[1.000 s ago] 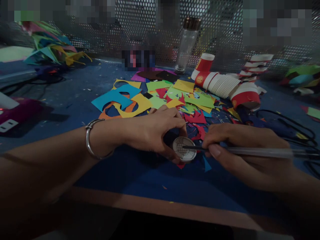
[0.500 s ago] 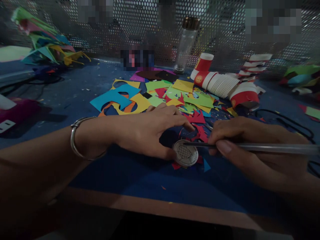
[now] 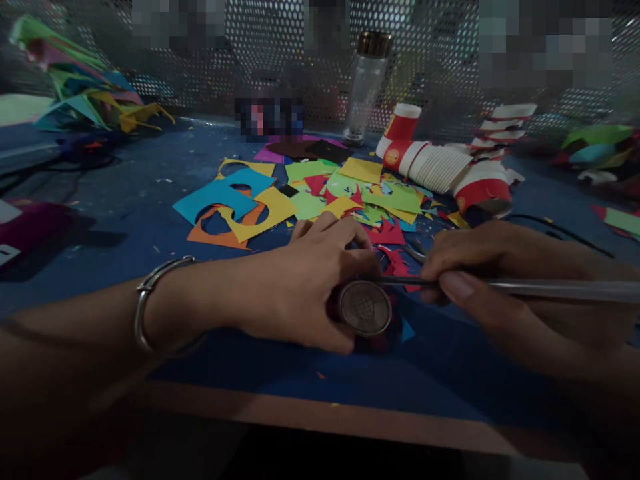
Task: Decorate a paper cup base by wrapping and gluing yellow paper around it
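A small round disc [image 3: 366, 308], drawn with a cross-hatched shape inside a circle, is low in the middle of the head view. My left hand [image 3: 300, 283], wearing a silver bangle, grips its left side, thumb below and fingers curled above. My right hand [image 3: 520, 267] pinches a clear-barrelled pen [image 3: 555, 289], held almost level. The pen's dark tip end reaches over the disc's upper edge; whether it touches cannot be told. Red paper scraps [image 3: 395, 263] lie just behind the disc, and a blue scrap [image 3: 408, 330] lies to its right.
Cut coloured paper [image 3: 220, 193] is piled beyond my hands. Red and white paper cups [image 3: 440, 167] lie behind on the right, beside a clear bottle [image 3: 367, 87]. A paper figure [image 3: 85, 87] stands far left. The table's front edge [image 3: 280, 407] runs below.
My left hand has closed in around the disc, which now looks darker and in shade. The pen tip has shifted from the disc's face to its upper edge. The view has moved slightly.
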`<state>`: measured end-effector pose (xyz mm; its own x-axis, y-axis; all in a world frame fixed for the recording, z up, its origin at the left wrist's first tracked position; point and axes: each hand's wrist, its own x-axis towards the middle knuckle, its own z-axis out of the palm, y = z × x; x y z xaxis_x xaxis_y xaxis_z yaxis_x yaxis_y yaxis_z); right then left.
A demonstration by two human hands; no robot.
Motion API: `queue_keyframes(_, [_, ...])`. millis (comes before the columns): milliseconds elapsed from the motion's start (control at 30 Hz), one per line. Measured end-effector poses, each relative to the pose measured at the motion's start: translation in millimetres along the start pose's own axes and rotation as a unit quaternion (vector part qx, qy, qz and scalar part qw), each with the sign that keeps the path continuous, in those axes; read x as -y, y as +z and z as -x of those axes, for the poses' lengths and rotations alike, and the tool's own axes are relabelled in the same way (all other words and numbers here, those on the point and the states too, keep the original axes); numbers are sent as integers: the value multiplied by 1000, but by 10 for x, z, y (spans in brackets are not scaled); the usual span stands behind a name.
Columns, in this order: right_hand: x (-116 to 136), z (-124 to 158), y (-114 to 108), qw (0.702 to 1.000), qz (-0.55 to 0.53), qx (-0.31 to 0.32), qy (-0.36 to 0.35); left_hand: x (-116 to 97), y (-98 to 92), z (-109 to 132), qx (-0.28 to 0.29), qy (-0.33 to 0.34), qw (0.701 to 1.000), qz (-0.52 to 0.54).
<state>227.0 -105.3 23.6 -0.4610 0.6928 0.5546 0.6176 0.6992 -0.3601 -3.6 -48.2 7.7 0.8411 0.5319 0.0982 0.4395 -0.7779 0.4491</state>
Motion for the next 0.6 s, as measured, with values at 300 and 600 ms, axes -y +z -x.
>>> queue_keyframes(300, [-40,-11,-28,1000,-3,13,-22,70,-56,-42,26,-19,997,65])
queue_keyframes(600, [-43,-54,-31,998,-2,60,-32,10,-34,-103,55,-47,997,41])
